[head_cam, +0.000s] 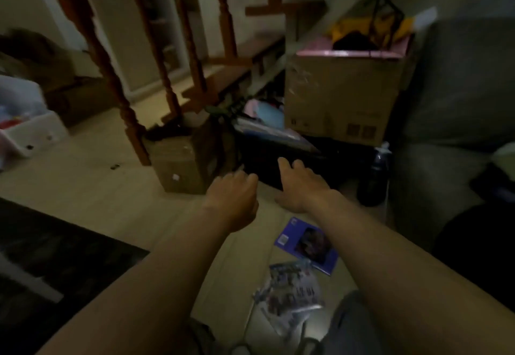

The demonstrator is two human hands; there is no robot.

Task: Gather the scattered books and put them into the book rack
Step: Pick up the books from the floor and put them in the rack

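Both my arms reach forward over the pale floor. My left hand (234,195) hangs with fingers curled and holds nothing. My right hand (299,184) has its fingers spread over the near edge of a black book rack (267,159), which has a few flat books or folders (273,131) in its top. On the floor under my right forearm lies a blue book (306,244) with a picture on its cover. Nearer to me lies a glossy white booklet (289,290) with small colour pictures. The frame is dim and blurred.
A small cardboard box (184,165) stands left of the rack, against wooden stair balusters (131,120). A large cardboard box (342,92) sits behind the rack. A dark bottle (373,176) stands at its right, beside a grey sofa (451,131). A dark rug (55,257) lies at left.
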